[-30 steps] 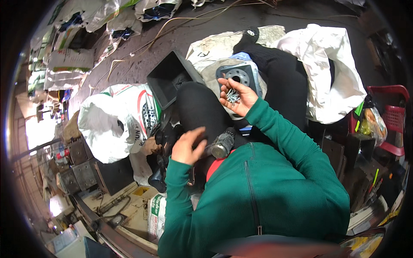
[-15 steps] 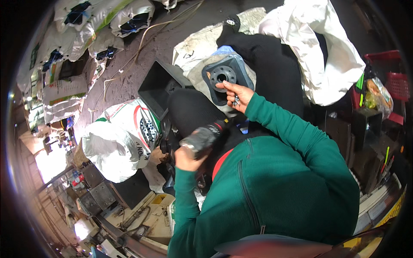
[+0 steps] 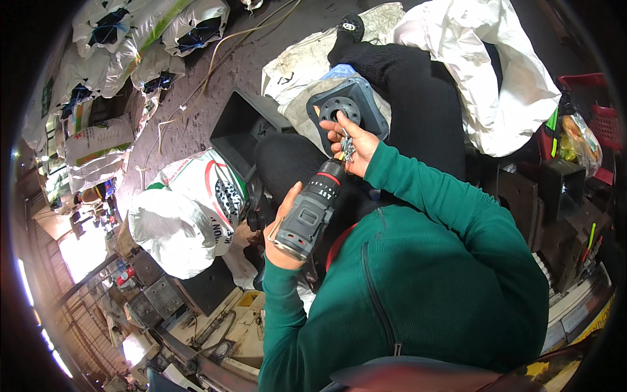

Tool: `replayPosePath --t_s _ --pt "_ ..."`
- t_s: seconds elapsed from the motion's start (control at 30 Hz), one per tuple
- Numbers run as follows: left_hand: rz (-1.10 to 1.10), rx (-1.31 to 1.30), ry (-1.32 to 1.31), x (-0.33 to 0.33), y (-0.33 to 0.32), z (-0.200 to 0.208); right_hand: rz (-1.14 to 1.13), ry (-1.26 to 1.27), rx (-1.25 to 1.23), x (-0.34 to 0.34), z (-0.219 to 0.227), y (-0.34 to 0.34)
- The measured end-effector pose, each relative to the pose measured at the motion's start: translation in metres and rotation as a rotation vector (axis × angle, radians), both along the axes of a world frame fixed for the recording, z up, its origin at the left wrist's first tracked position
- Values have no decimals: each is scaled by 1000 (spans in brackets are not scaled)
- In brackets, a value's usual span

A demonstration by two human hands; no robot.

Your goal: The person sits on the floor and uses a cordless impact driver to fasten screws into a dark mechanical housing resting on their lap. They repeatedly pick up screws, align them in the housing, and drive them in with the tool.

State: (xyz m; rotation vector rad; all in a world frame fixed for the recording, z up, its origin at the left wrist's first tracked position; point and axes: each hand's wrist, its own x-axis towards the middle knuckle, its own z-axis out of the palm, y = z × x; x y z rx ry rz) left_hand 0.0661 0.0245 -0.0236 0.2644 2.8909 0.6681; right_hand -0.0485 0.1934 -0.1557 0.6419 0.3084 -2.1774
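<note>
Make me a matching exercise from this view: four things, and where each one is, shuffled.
Things:
1. Drill
2. Screws
3. Black bin
4. Red basket

Places:
A. Beside the left knee
B. In the right hand
C. At the far right of the picture
D. In the left hand

Pairs: 1-D, 2-B, 3-A, 4-C
</note>
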Motion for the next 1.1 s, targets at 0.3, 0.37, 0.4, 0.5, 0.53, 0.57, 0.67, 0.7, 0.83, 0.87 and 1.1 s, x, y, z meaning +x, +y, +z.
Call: replayPosePath --t_s 0.3,0.37,0.4,0.5,0.53,0.57,0.67,0.7,0.83,0.87,1.1 --pt "-40 -17 43 -1 -5 -4 -11 -45 47 5 -1 -9" --pt "-54 -30 68 -2 -3 -4 -10 -52 77 6 1 -11" --pt "-28 -16 52 -2 -2 -4 -11 -40 77 6 2 -11" --pt "48 34 4 -3 0 -4 -5 -39 93 7 3 -10" --pt "71 51 -10 -3 0 -3 -5 -47 109 7 3 -9" --pt "94 68 -24 -3 0 -3 -5 -55 125 7 4 -8" --pt "13 -34 76 -3 0 -1 -22 -56 151 8 3 -8" --pt "9 -32 81 -4 1 0 -29 -55 155 8 2 -9" --pt "26 -31 61 -5 3 1 -17 -46 231 10 1 -10" --pt "2 -48 73 -5 4 1 -10 -41 250 10 1 -10" --pt "-7 -88 48 -7 1 0 25 34 335 8 4 -5"
